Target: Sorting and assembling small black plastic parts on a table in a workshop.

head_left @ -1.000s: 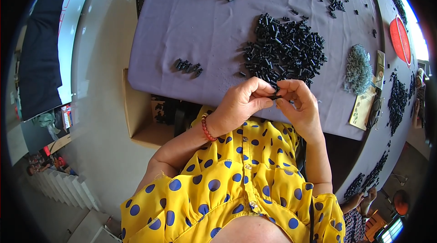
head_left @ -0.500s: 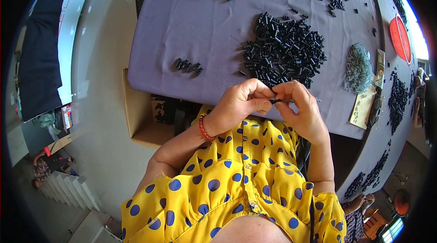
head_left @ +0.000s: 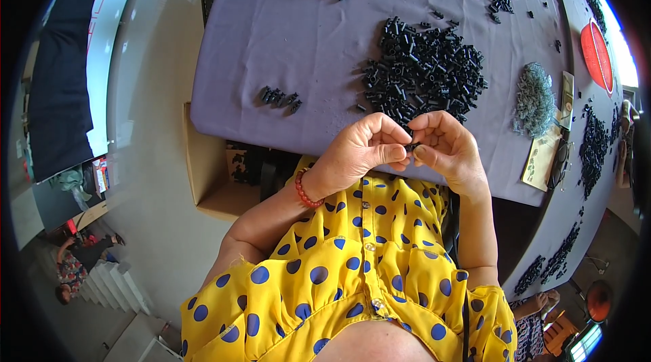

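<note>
At the table's near edge, my left hand [head_left: 359,150] and my right hand [head_left: 453,152] meet, thumbs and forefingers closed. Pinched between both sets of fingertips is a small black tube-shaped part [head_left: 411,147], mostly covered by them. Just beyond the fingers lies a large pile of similar black tube-shaped parts [head_left: 427,67]. Off to the left, a small cluster of assembled-looking black parts [head_left: 280,99] rests by itself on the grey-purple tablecloth [head_left: 291,36].
Right of the pile sits a tangled heap of fine silvery metal pieces [head_left: 533,101], near a yellow card [head_left: 540,161] and eyeglasses [head_left: 560,165]. A red basket [head_left: 597,58] stands farther right. Below the table's left side is an open cardboard box [head_left: 211,194]. Another person [head_left: 73,264] is at lower left.
My right hand has shifted slightly up and turned, its thumb now pressing nearer the black part. My left hand is nearly unmoved. The person at lower left has changed position.
</note>
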Demonstrator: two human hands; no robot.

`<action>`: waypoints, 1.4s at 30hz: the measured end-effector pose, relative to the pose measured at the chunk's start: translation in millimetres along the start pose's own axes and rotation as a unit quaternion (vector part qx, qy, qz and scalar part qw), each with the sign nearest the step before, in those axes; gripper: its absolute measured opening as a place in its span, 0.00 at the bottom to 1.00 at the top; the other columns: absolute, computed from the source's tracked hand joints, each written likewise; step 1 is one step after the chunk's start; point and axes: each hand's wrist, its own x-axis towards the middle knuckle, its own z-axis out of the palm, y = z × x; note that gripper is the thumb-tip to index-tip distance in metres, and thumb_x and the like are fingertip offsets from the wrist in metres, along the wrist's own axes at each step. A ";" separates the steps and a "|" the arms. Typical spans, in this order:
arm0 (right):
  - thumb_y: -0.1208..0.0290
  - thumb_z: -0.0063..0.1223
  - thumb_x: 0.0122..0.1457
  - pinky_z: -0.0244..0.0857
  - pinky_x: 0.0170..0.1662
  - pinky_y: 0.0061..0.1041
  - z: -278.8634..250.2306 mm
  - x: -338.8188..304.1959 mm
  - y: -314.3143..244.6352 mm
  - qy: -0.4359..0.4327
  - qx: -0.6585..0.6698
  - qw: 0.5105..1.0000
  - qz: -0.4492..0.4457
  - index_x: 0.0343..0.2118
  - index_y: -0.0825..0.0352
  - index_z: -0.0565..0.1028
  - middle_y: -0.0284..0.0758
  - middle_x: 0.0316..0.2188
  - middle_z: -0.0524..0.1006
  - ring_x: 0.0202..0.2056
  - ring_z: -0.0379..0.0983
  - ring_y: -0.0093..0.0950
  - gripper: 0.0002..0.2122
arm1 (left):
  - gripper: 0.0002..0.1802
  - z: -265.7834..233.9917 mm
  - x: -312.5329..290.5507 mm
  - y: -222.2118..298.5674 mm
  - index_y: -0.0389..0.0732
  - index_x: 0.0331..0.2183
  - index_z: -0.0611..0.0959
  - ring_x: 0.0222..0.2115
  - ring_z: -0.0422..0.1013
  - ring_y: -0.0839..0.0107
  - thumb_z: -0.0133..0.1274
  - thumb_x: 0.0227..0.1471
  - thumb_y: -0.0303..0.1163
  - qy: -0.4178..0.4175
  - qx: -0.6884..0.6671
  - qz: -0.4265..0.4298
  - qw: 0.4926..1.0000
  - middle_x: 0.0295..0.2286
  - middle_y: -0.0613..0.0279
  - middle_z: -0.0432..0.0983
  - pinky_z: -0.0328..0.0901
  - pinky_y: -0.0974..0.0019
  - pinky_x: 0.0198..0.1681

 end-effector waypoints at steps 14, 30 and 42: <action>0.88 0.55 0.57 0.72 0.44 0.20 9.2 -0.8 -5.5 0.022 -0.143 0.989 -0.010 0.49 0.72 0.73 0.31 0.38 0.77 0.39 0.75 0.19 0.16 | 0.09 9.2 -6.0 3.8 0.36 0.44 0.79 0.41 0.76 0.78 0.57 0.60 0.20 0.046 0.217 0.052 0.974 0.40 0.64 0.79 0.73 0.73 0.47; 0.78 0.66 0.54 0.68 0.44 0.29 15.9 -2.4 2.8 0.121 -0.482 0.835 -0.236 0.44 0.67 0.77 0.33 0.34 0.77 0.36 0.77 0.30 0.14 | 0.14 13.8 6.5 2.5 0.36 0.48 0.75 0.38 0.76 0.76 0.58 0.61 0.24 0.104 0.023 0.029 0.994 0.39 0.61 0.78 0.74 0.72 0.45; 0.64 0.69 0.53 0.52 0.53 0.37 22.2 -1.3 14.3 0.167 -0.646 0.670 -0.327 0.45 0.62 0.76 0.31 0.35 0.76 0.38 0.75 0.28 0.18 | 0.12 13.8 9.2 9.2 0.36 0.49 0.76 0.44 0.76 0.74 0.52 0.64 0.24 0.095 -0.018 -0.039 0.995 0.41 0.60 0.78 0.72 0.69 0.51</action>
